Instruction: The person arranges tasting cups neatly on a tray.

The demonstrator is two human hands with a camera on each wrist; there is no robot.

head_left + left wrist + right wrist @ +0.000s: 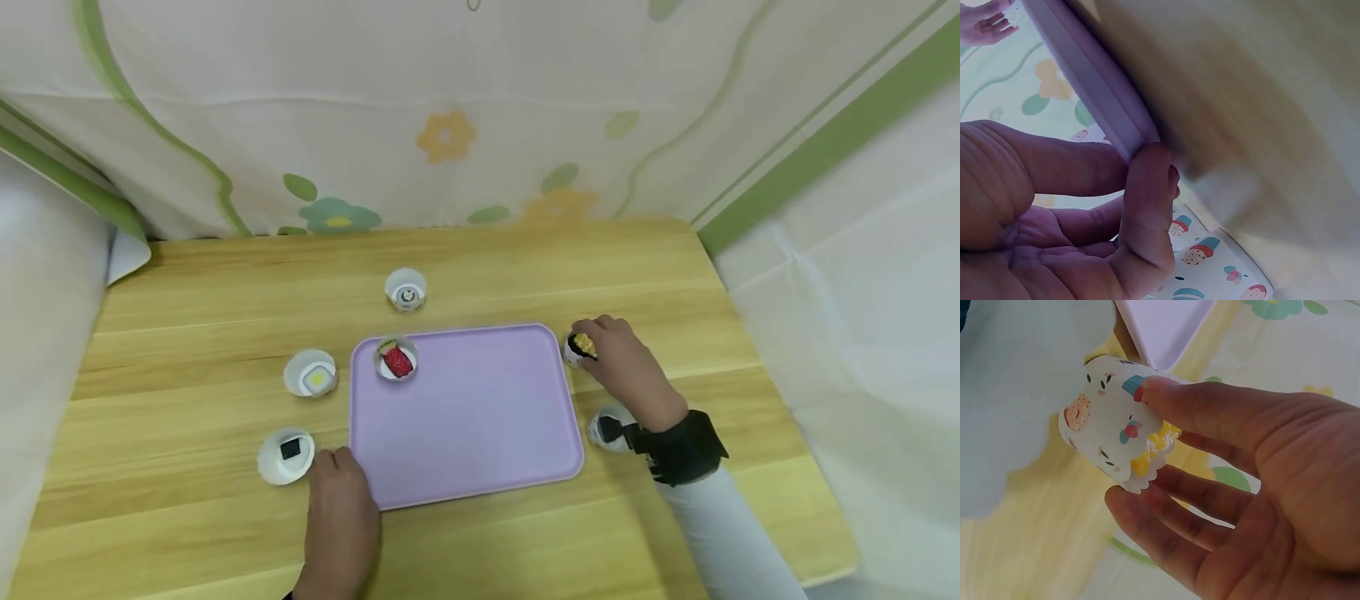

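Note:
A lilac tray [480, 417] lies in the middle of the wooden table. My left hand [339, 468] is at its near left corner; in the left wrist view the thumb [1147, 200] and a finger pinch the tray's rim [1097, 87]. My right hand [596, 343] is just off the tray's far right corner and grips a white patterned paper cup [581, 345] holding a yellow-orange toy sushi. In the right wrist view the cup [1107, 425] sits tilted between the thumb and fingers [1166, 500].
A cup with a red sushi [396, 360] stands on the tray's far left corner. Off the tray are a roll cup [406, 289], a yellow-topped cup [311, 377], a black-topped cup [287, 454] beside my left hand, and another cup [609, 429] under my right wrist. Curtains close in the table.

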